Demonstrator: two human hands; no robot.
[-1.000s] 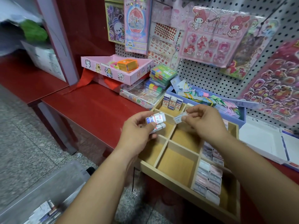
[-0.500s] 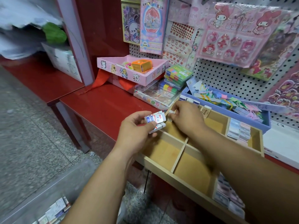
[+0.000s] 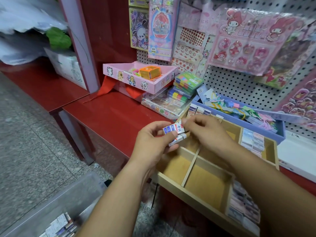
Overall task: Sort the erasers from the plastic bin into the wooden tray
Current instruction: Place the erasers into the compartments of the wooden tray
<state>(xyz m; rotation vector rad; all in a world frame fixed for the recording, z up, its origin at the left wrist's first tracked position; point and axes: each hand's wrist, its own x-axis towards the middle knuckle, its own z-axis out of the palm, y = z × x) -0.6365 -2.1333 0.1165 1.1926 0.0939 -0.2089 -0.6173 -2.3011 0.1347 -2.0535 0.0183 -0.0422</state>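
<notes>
The hanging pink pack (image 3: pixel 160 28) reads "第3弹" and "DIY"; the held eraser (image 3: pixel 173 129) shows "考试".

We are working with both forearms bare as far as the view reaches; our left hand (image 3: pixel 152 144) and right hand (image 3: pixel 207 132) are showing what look like short-trimmed nails.

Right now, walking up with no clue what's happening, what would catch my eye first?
Two hands meet mid-frame: the left hand holds a small stack of erasers and the right hand pinches the top one, just above the wooden tray on the red counter. Behind, bright pink character packs crowd the pegboard.
</notes>
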